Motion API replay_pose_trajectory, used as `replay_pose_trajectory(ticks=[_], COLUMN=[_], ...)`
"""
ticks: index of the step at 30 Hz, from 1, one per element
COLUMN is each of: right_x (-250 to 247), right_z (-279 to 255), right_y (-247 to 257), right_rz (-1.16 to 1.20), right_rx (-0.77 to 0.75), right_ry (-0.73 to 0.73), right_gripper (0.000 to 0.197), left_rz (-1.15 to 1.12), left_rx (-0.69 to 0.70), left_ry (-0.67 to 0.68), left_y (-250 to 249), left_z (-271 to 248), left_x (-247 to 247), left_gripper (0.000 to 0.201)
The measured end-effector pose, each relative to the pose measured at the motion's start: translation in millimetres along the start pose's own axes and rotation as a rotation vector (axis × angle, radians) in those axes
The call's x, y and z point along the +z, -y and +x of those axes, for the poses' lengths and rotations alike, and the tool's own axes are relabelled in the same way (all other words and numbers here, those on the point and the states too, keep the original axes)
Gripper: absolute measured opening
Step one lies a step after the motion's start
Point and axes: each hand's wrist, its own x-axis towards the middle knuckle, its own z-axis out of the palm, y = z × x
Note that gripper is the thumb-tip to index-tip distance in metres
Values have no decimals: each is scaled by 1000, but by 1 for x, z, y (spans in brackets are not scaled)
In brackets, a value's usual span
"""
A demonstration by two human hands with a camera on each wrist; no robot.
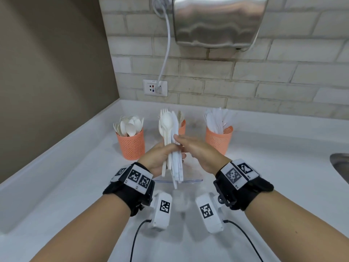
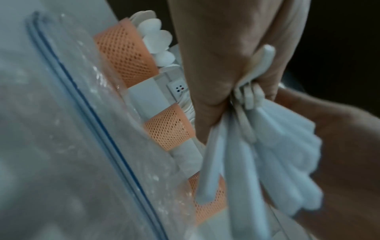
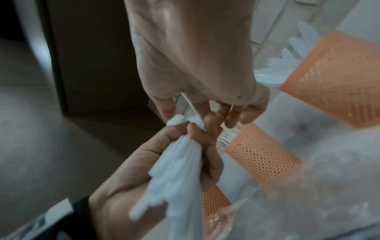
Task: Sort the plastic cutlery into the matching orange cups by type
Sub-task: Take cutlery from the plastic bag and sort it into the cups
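Observation:
My left hand (image 1: 162,157) grips a mixed bundle of white plastic cutlery (image 1: 168,125) upright above the counter, spoon and fork heads up. My right hand (image 1: 180,141) reaches in from the right and pinches a piece near the middle of the bundle; which piece I cannot tell. In the right wrist view its fingertips (image 3: 232,120) curl onto the bundle (image 3: 176,170). Behind stand three orange mesh cups: the left cup (image 1: 131,146) holds spoons, the middle cup (image 1: 182,127) is partly hidden by the bundle, the right cup (image 1: 218,142) holds knives.
A clear zip bag (image 1: 190,179) lies on the white counter (image 1: 75,176) under my hands. A steel sink (image 1: 340,165) shows at the right edge. On the brick wall hang a hand dryer (image 1: 217,21) and a cable plugged into an outlet (image 1: 154,87).

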Motion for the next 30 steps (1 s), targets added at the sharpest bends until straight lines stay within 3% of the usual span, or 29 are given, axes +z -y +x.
replay_pose_trajectory(ticks=[4, 9, 11, 19, 23, 26, 30], right_x=[-1, 2, 1, -9, -8, -7, -14], right_z=[-4, -5, 0, 5, 10, 13, 13], right_y=[-2, -4, -7, -20, -29, -33, -32], right_rz=[-191, -322, -273, -22, -13, -29, 32], right_rx=[-100, -105, -74, -121, -143, -191, -174], right_ry=[-152, 20, 74, 200, 133, 91, 63], right_gripper=[39, 60, 64, 48, 47, 47, 36], left_rz=[-241, -352, -354, -256, -187, -140, -76], left_rx=[-47, -114, -109, -206, -212, -145, -127], left_ry=[1, -9, -21, 19, -79, -162, -134], left_y=[0, -1, -1, -8, -8, -10, -9], left_z=[3, 10, 12, 12, 18, 22, 27], left_x=[-6, -5, -6, -8, -4, 2, 3], left_gripper=[20, 18, 19, 24, 38, 37, 41])
